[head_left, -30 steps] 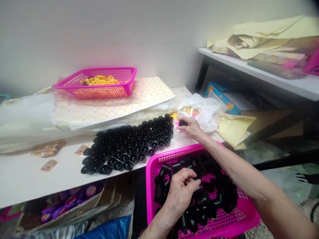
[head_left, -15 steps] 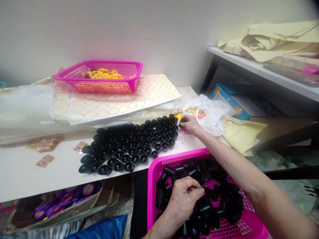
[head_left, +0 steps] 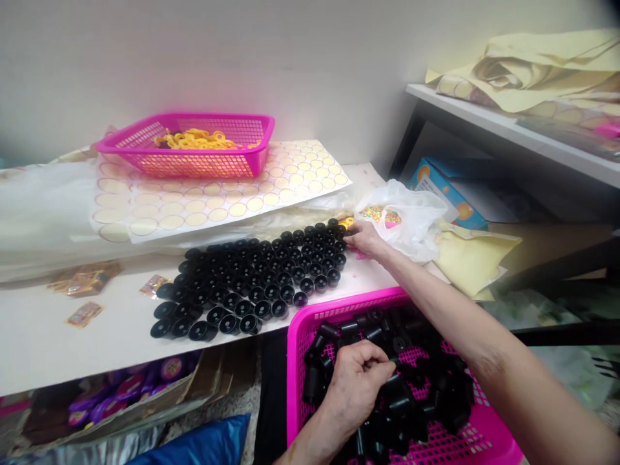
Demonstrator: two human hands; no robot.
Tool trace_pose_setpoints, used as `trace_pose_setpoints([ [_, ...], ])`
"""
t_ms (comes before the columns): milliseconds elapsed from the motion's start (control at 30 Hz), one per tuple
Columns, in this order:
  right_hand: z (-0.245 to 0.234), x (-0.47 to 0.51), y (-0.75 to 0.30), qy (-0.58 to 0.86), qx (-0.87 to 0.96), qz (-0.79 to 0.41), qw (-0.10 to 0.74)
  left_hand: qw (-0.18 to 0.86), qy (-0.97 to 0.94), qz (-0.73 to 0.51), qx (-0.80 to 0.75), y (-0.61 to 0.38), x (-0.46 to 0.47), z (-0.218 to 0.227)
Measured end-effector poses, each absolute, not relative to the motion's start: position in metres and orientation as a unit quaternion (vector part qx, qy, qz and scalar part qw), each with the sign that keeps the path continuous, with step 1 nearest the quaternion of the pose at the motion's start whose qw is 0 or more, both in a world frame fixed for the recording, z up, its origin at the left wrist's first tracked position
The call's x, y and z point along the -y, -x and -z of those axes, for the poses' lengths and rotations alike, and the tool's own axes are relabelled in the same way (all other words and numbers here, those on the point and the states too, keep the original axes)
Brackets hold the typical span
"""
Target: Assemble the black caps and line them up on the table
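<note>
Rows of small round black plastic cups stand with their hollow ends up on the white table. At the far right end of these rows, my right hand is closed on a black cup, mostly hidden by the fingers. My left hand is over the pink basket, thumb and forefinger pinched together. What it pinches, if anything, is hidden. Loose black cups lie jumbled in the basket under and around that hand.
Behind the rows, a pink basket of yellow rings rests on sheets of round stickers. A white plastic bag lies beyond my right hand. Small printed packets are at left. A shelf stands at right.
My right hand has moved slightly left, bringing its black cup up against the end of the rows. My left hand stays almost where it was.
</note>
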State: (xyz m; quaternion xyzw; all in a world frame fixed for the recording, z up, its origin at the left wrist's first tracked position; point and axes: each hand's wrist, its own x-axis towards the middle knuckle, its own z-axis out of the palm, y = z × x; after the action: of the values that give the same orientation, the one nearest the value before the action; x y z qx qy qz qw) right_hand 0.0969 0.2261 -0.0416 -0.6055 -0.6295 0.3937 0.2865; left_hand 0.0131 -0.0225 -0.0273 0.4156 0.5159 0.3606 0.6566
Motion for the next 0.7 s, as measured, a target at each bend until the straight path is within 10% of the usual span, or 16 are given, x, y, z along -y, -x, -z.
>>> trace_pose_setpoints([
  [700,0.026,-0.236,-0.098,0.546,0.765,-0.279,0.198,0.65,-0.418,-0.347,-0.531,-0.016,0.021,0.026],
])
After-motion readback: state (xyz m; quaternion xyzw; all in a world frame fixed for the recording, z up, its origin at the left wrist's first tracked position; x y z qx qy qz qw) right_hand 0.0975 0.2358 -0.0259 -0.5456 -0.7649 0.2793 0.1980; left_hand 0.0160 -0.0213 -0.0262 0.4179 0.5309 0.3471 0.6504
